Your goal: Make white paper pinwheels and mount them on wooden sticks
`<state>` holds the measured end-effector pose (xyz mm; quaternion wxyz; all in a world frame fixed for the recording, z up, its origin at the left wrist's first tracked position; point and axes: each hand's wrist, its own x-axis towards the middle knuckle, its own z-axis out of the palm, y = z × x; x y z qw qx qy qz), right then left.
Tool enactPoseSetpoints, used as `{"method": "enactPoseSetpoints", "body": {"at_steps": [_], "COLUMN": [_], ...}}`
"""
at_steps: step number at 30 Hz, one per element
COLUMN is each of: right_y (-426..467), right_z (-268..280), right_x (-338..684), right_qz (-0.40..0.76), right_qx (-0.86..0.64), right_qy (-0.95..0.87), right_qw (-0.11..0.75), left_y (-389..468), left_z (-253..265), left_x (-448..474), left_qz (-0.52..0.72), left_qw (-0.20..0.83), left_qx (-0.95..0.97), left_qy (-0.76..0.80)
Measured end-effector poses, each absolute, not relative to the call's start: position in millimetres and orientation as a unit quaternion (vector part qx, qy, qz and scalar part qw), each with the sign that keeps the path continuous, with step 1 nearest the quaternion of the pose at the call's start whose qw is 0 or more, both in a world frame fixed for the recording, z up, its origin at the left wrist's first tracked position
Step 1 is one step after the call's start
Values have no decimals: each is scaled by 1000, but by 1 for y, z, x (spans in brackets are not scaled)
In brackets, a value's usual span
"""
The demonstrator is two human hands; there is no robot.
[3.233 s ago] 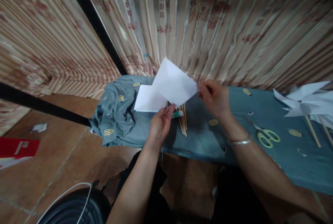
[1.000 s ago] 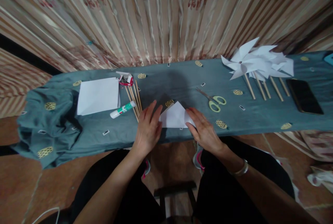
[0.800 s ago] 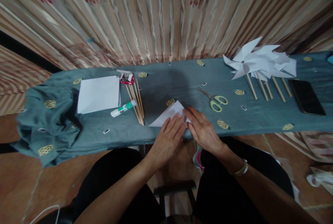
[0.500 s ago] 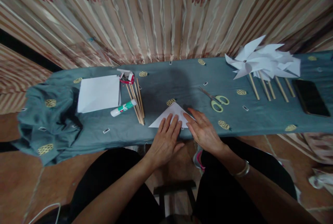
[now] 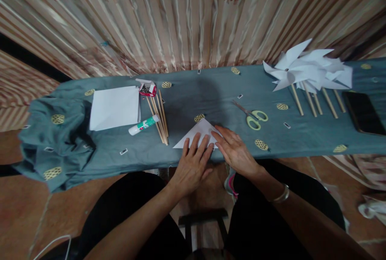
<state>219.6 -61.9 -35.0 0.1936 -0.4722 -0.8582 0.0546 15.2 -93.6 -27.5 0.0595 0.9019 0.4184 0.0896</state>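
Note:
A white sheet of paper (image 5: 202, 129), folded into a triangle, lies near the front edge of the cloth-covered table (image 5: 193, 95) with its peak pointing away from me. My left hand (image 5: 193, 163) rests on its lower middle, fingers stretched out and apart. Over the triangle's right side lies my right hand (image 5: 237, 151), its fingers extended flat and hiding that corner. Green-handled scissors (image 5: 251, 116) lie a little beyond my right hand. Left of the triangle are several wooden sticks (image 5: 159, 119), with a glue stick (image 5: 144, 124) lying across their left side.
A stack of white paper (image 5: 115, 108) lies at the left, beside an opened small red box (image 5: 147, 88) of metal bits. Several paper pinwheels (image 5: 307, 71) on sticks lie at the right, next to a black phone (image 5: 364, 113). Behind the table hangs a striped curtain (image 5: 187, 18).
The fingers of my left hand have spread slightly wider on the folded paper. My right hand has barely moved, and the view has shifted a little.

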Motion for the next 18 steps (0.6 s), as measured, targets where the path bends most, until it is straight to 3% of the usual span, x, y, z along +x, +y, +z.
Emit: {"method": "enactPoseSetpoints", "body": {"at_steps": [6, 18], "right_y": [-58, -58], "right_z": [-35, -23], "right_x": [224, 235], "right_qz": [94, 206], "right_qx": [-453, -565], "right_qy": [-850, -731], "right_qw": [251, 323], "left_y": [-95, -97], "left_z": [-26, -25], "left_x": [15, 17], "left_qz": [82, 80], "left_qw": [60, 57], "left_qx": [906, 901], "left_qy": [412, 424]}}
